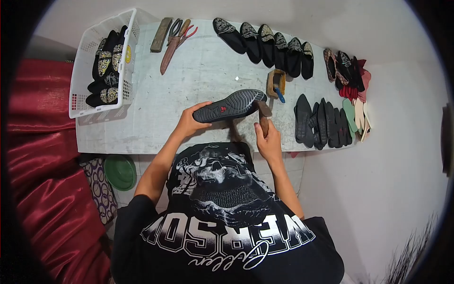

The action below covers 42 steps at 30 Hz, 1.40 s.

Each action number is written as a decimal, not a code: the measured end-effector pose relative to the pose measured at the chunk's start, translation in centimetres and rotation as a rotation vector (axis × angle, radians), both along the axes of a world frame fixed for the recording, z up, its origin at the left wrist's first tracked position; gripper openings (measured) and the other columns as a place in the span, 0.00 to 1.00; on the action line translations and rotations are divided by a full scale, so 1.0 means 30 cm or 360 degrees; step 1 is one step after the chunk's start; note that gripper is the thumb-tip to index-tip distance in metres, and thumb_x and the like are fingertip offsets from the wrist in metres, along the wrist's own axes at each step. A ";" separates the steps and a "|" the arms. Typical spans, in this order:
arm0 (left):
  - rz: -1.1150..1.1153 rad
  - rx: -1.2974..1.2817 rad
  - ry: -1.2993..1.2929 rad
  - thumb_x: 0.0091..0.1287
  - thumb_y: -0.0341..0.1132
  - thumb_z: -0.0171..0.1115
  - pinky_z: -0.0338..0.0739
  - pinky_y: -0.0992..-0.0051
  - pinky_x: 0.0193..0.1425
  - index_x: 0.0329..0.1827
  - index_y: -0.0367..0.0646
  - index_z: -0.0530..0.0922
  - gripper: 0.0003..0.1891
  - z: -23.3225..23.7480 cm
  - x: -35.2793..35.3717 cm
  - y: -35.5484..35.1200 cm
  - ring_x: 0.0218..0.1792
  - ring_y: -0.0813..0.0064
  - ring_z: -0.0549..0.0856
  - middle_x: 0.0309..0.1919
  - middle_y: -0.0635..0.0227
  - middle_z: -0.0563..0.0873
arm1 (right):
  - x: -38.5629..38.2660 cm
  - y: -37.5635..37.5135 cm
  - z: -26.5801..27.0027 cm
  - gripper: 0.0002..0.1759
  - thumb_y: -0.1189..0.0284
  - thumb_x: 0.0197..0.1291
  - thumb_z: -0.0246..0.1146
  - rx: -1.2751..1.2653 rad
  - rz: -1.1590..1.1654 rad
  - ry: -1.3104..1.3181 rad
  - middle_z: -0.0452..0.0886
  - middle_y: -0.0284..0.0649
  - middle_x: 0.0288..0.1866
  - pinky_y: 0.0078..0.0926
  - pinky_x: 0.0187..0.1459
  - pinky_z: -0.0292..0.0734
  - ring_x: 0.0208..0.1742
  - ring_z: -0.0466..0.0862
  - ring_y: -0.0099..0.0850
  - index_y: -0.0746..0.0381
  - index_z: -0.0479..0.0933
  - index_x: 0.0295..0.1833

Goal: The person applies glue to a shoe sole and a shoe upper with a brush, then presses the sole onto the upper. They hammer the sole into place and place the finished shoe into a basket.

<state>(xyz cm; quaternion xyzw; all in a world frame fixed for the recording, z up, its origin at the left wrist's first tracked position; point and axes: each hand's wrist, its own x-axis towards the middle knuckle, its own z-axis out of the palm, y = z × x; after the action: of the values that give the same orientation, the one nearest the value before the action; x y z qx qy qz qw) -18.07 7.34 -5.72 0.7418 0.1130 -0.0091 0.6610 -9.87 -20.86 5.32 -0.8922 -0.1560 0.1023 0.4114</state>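
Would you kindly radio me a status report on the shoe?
Left grip on sole-up shoe. Right grip on hammer, at shoe's right end. Nothing visibly in the way.

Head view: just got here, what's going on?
A person's left grip holds a black shoe over the table, patterned sole facing up. The right grip has a hammer with its head at the shoe's right end; contact can't be told from here. A row of slippers lies along the table's far side, and more footwear sits in the white basket at left.
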 end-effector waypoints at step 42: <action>-0.0165 -0.0025 -0.0075 0.47 0.24 0.86 0.76 0.72 0.71 0.74 0.53 0.81 0.45 -0.020 0.059 0.022 0.60 0.72 0.85 0.64 0.65 0.88 | 0.040 0.140 0.017 0.21 0.58 0.74 0.66 -0.0076 0.0043 0.0090 0.81 0.61 0.27 0.50 0.32 0.74 0.32 0.85 0.62 0.68 0.75 0.42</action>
<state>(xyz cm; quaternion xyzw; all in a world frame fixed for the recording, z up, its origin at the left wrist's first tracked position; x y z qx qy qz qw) -16.31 8.01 -6.33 0.7414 0.0587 -0.0267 0.6679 -8.66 -16.66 5.83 -0.8963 -0.1539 0.1365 0.3929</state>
